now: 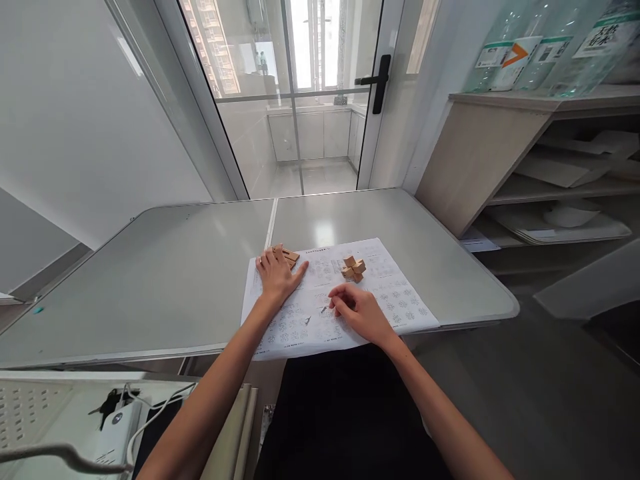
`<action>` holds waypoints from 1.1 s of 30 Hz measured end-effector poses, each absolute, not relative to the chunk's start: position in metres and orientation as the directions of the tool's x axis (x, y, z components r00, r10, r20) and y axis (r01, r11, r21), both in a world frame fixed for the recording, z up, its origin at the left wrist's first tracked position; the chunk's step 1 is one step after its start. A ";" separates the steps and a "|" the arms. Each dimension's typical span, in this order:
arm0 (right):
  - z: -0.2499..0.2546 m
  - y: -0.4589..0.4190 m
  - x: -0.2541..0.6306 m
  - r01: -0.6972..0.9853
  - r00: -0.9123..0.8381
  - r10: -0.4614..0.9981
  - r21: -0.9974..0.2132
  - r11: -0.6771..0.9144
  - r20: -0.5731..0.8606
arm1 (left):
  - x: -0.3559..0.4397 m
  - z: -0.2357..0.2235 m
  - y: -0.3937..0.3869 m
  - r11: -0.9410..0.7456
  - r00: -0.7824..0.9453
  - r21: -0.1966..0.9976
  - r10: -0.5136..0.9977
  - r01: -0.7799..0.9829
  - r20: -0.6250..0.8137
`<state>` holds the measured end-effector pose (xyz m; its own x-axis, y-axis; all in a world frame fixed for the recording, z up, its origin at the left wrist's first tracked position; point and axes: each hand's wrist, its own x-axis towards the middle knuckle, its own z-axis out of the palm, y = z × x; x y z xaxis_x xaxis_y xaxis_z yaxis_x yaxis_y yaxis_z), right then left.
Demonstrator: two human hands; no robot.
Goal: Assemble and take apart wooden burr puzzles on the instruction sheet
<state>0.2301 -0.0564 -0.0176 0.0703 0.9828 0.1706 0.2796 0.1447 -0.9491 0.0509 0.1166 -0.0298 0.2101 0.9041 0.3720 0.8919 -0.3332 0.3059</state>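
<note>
My left hand (278, 275) lies over the upper left of a printed paper sheet (295, 337), thumb stretched to the right. It rests on a group of flat wooden pieces (290, 257), partly hidden under its fingers. Above the same sheet, my right hand (361, 312) has its fingers curled, thumb and index drawn close together; whether anything small is between them I cannot make out. Just left of its fingertips is a small silvery bit (324, 309), and another small pale bit (307, 321) lies nearby. An interlocked wooden block puzzle (353, 269) sits beyond my right hand.
The sheet lies at the front edge of a grey table (150, 287). A glass door with a black handle (381, 83) stands behind. On the right is a shelf unit (480, 153) with plastic bottles (530, 53). Lower left, a white tray holds keys (107, 405) and a white device (119, 427).
</note>
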 end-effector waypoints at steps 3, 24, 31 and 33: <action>-0.017 -0.056 0.230 0.278 0.073 0.983 -0.950 0.140 0.167 | 0.055 -0.032 0.123 -0.315 0.189 0.310 0.908 0.897 0.374; -0.019 -0.055 0.231 0.274 0.073 0.982 -0.950 0.148 0.174 | 0.023 -0.009 0.046 -0.710 0.740 0.514 0.643 0.481 0.195; -0.017 -0.055 0.231 0.258 0.094 0.984 -0.958 0.122 0.151 | 0.011 -0.001 0.036 -0.716 0.737 0.501 0.644 0.486 0.205; -0.017 -0.055 0.231 0.254 0.096 0.984 -0.959 0.123 0.151 | 0.009 -0.001 0.036 -0.710 0.730 0.501 0.653 0.495 0.203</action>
<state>0.2311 -0.0550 -0.0174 0.0960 0.9838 0.1512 0.2538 0.1226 -0.9594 0.0091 0.0357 -0.0007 0.7299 0.6526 0.2032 0.4950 -0.7097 0.5013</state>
